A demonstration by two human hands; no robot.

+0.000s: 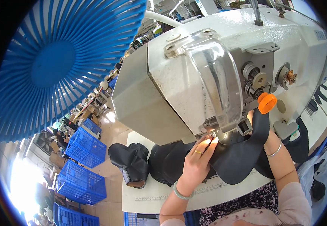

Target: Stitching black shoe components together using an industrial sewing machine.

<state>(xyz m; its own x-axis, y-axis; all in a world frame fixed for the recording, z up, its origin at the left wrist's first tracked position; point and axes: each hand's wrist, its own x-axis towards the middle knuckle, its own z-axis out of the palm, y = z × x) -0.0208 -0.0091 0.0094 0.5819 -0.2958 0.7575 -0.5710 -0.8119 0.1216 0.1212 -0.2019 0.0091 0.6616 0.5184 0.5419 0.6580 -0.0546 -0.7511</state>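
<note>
A white sewing machine (pixel 163 83) fills the middle, its lamp lighting the spot under the needle. Black leather-like pieces (pixel 235 162) lie beneath it, one large rounded flap curving up at the right. My left hand (pixel 198 160) rests on the black material beside the needle area, fingers stretched out flat, a gold ring on one. A pale bangle circles that wrist. Of my right hand (pixel 250 115) only a small lit part shows behind the raised flap; its fingers are hidden, and a silver bracelet is on the wrist. The flap lies against that arm.
A stitched black leather piece (pixel 130 162) sits at the left of the white table (pixel 137 203), which bears a ruler strip. A blue fan (pixel 54 64) looms at upper left. Blue crates (pixel 81 182) stand on the floor. An orange knob (pixel 267 103) juts from the machine above my right arm.
</note>
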